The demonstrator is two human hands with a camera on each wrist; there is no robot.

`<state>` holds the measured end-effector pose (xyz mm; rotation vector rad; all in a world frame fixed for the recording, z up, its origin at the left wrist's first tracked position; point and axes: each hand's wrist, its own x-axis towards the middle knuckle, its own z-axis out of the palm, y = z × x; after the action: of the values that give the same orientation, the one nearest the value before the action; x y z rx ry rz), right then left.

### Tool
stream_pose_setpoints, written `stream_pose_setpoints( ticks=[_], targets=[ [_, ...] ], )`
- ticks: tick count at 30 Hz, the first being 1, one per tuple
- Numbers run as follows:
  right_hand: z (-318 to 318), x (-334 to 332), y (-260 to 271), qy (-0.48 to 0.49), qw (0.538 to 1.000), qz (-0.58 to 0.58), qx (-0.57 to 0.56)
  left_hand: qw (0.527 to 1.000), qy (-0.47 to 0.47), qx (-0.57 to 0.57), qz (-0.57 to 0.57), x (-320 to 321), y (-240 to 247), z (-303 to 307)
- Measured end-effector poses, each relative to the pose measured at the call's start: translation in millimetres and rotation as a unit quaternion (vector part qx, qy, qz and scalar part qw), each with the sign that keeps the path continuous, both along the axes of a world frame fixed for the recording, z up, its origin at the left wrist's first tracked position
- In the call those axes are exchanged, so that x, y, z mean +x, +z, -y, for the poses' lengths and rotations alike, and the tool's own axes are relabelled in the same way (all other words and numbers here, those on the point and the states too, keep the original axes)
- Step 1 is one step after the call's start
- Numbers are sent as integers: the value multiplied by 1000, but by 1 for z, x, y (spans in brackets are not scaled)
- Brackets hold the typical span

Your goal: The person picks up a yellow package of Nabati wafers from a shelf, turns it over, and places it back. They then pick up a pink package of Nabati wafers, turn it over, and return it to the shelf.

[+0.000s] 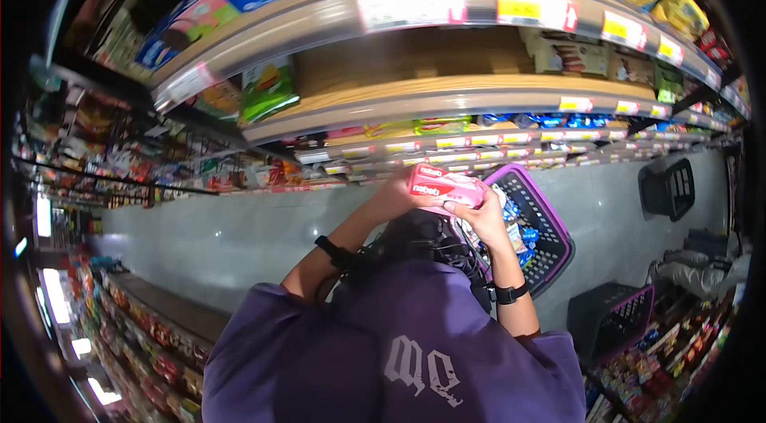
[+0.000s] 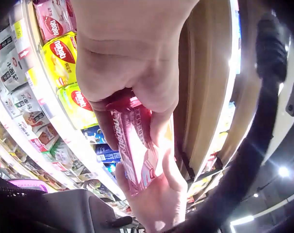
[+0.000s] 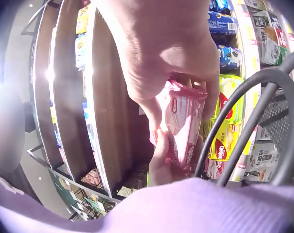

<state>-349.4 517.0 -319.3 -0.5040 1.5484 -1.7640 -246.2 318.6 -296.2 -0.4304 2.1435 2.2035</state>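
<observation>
Both hands hold two stacked pink nabati wafer packs (image 1: 435, 183) in front of the body. The left hand (image 1: 392, 193) grips one end, and the right hand (image 1: 485, 222) the other, its thumb along the near side. In the left wrist view, the left hand (image 2: 132, 63) curls over the packs' end, with the right hand (image 2: 159, 204) at the opposite end. From the right wrist, pink wrapping (image 3: 181, 124) shows between the right hand's (image 3: 171, 48) thumb and fingers. Just right of the packs, a black basket with a purple rim (image 1: 550, 211) contains blue and white packages (image 1: 520, 238).
A store shelf (image 1: 383, 96) curves across the front, with yellow nabati packs (image 2: 62, 58) on a lower tier. More black baskets stand on the right, one near the shelf (image 1: 670, 187), another (image 1: 610, 319) behind. Grey floor (image 1: 207, 235) stretches left between shelves.
</observation>
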Motion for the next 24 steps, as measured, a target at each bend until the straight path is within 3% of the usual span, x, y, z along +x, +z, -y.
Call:
stream_pose_setpoints(
  ticks=[2,4,8,9,12,13,16,20,23,24],
  targets=[
    [5,0,3,-5,998,-46,37,998,14,60,-30,5,0,-1],
    [14,1,10,10,999,-52,4,992,35,98,-75,10,-7,3],
    [32,7,4,24,999,-35,15,994,86,55,-32,29,-12,12],
    [38,9,-3,26,999,-33,17,993,88,-52,-55,35,-13,15],
    [62,16,-7,52,997,-46,17,991,127,39,-20,61,-26,25],
    [69,18,-10,77,996,-46,22,990,127,18,51,72,-21,31],
    [91,28,-15,131,988,-75,38,975,217,46,20,97,-20,31],
    [110,35,-2,191,976,-87,49,964,250,83,-23,122,-28,35],
    [111,31,-7,180,982,59,24,966,247,59,-47,138,-42,44],
    [112,24,-11,219,970,104,8,957,273,71,-72,134,-41,41]
  ],
)
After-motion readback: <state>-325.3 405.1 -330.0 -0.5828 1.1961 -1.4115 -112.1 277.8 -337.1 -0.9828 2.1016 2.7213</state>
